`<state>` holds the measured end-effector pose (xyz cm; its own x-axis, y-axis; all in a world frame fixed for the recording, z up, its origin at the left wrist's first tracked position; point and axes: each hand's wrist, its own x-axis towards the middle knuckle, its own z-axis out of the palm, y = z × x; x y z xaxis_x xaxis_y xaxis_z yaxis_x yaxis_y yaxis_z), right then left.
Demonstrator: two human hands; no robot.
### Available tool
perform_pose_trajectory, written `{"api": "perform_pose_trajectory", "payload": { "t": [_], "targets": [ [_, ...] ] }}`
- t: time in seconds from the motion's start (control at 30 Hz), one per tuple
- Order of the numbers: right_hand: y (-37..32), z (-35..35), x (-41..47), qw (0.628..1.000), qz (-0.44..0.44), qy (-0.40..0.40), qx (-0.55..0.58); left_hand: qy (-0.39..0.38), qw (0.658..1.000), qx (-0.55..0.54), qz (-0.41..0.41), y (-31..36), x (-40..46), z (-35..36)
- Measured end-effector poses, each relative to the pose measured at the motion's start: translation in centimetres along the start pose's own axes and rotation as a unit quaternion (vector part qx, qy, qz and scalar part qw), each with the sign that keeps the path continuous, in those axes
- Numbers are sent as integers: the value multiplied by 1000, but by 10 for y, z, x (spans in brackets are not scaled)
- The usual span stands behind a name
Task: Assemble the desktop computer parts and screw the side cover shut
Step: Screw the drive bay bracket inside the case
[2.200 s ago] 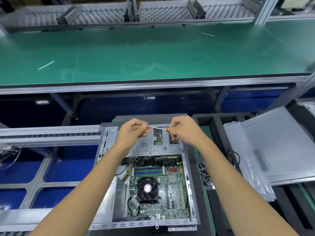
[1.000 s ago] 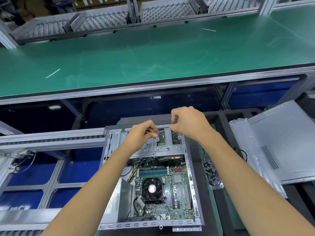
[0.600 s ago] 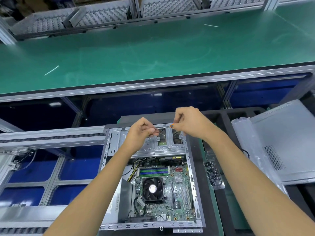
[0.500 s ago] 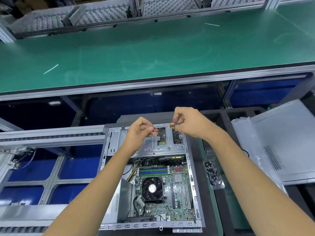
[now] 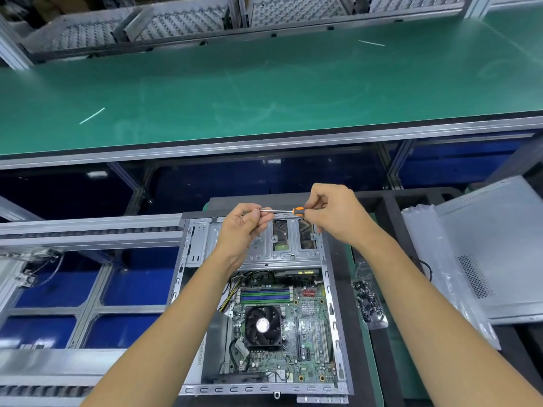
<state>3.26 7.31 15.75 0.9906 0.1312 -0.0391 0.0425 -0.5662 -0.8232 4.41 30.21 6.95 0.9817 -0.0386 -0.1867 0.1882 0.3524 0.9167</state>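
1. The right hand [image 5: 333,214] grips the orange-and-black handle of a small screwdriver [image 5: 289,211], fingers curled round it, the shaft lying level and pointing left
2. The left hand [image 5: 242,230] pinches the tip end of the shaft between thumb and fingertips; whether a screw sits there cannot be told
3. Both hands hover over the far end of the open computer case [image 5: 261,304], above its metal drive bracket [image 5: 282,248]
4. Inside the case lie the motherboard [image 5: 308,333] and a black cooler fan [image 5: 262,326], nearer the person
5. Just right of the case sits a clear bag of dark screws [image 5: 367,301]
6. Further right, the grey side cover [image 5: 499,254] rests off the case, partly on a clear plastic bag [image 5: 435,259]
7. A green tabletop [image 5: 264,89] spans the far side
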Motion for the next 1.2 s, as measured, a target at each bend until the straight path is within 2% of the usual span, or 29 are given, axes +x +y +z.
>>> {"api": "perform_pose_trajectory", "payload": {
  "t": [0.2,0.3,0.57,0.7,0.83,0.97,1.07,1.2],
  "targets": [
    [-3,-1,-3,1000,-11,12,-20,-26,995,87,34,4,1,-3],
    [-2,2,-4,995,-9,36,-92,-31,994,95,42,5,-2,-3],
    [1,3,-6,998,-38,34,-39,-5,1000,4,17,3,-8,3],
    [1,1,-8,995,-71,24,-62,5,999,-33,4,9,-11,7],
    [-6,2,-9,996,-63,48,50,26,997,-74,-26,12,-16,11],
    [-12,10,-13,981,-64,98,155,37,986,-150,-62,10,-25,19],
    [-12,15,-15,977,-70,129,155,37,979,-184,-77,9,-30,26],
    [-13,15,-16,978,-74,121,154,41,982,-169,-70,11,-33,27]
  ]
}}
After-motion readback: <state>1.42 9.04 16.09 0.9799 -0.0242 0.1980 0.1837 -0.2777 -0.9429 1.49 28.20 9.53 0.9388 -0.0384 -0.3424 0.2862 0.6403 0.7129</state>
